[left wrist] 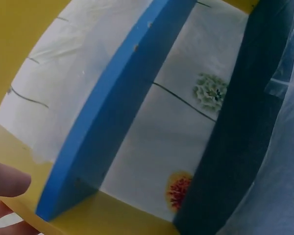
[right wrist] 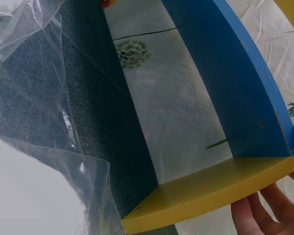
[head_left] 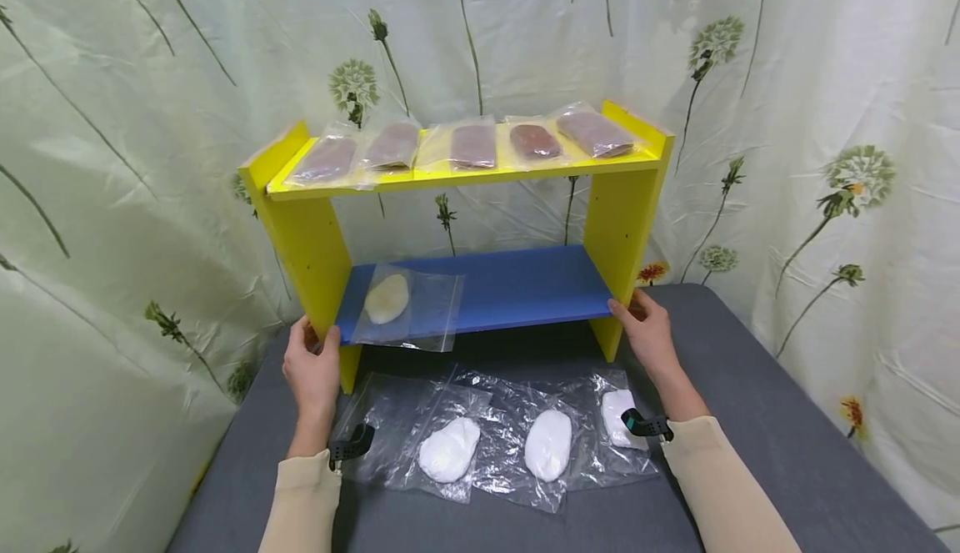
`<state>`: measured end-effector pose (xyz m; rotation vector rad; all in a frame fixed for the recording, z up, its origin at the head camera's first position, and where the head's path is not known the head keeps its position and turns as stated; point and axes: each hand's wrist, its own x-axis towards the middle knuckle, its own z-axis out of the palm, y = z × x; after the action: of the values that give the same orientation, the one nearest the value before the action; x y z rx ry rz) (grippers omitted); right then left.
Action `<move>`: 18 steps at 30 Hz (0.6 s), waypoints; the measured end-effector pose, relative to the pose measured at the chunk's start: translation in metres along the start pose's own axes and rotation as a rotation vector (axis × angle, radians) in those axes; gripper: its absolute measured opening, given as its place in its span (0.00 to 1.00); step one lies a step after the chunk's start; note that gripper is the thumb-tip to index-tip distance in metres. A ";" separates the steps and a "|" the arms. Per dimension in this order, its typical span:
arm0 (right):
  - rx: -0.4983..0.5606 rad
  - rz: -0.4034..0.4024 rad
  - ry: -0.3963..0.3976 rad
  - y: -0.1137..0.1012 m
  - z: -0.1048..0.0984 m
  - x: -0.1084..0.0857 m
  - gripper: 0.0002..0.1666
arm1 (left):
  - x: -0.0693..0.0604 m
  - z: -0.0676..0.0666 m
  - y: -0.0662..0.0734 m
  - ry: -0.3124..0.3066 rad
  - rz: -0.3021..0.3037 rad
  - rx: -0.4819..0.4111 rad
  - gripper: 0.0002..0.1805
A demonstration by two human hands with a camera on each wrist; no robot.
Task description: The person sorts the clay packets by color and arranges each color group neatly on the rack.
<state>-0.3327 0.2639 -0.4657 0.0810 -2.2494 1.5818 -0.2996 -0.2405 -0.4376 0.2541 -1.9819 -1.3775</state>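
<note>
A small yellow shelf unit (head_left: 628, 228) with a blue lower board (head_left: 517, 286) stands on the dark grey table. My left hand (head_left: 313, 374) grips its left side panel, thumb at the front edge near the blue board. On the right panel my right hand (head_left: 651, 340) has its thumb by the board's end and its fingers (right wrist: 269, 213) around the outer side. A zip bag (head_left: 431, 307) with a pale round piece lies at the left of the blue board, overhanging its front edge. Several clear bags with flat reddish-brown slabs (head_left: 474, 146) line the yellow top board.
In front of the unit, clear bags with white pieces lie on the table (head_left: 780, 453): a left one (head_left: 448, 450), a middle one (head_left: 548, 444) and a right one (head_left: 619, 419) beside my right wrist. A flower-patterned curtain (head_left: 825, 119) hangs behind.
</note>
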 end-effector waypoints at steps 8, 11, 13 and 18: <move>-0.001 0.002 0.001 -0.002 0.000 -0.002 0.35 | 0.003 0.000 -0.011 -0.058 -0.057 0.001 0.20; -0.014 -0.004 -0.004 -0.003 0.001 -0.002 0.35 | 0.004 0.000 -0.013 -0.062 -0.065 -0.003 0.20; -0.030 -0.014 -0.009 -0.003 0.001 -0.001 0.34 | 0.003 0.000 -0.014 -0.070 -0.072 -0.007 0.20; -0.111 -0.023 -0.036 -0.008 -0.004 -0.001 0.34 | 0.004 -0.001 -0.015 -0.106 -0.088 -0.009 0.21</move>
<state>-0.3281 0.2645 -0.4576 0.1053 -2.3501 1.4523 -0.3051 -0.2500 -0.4491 0.2717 -2.0724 -1.4823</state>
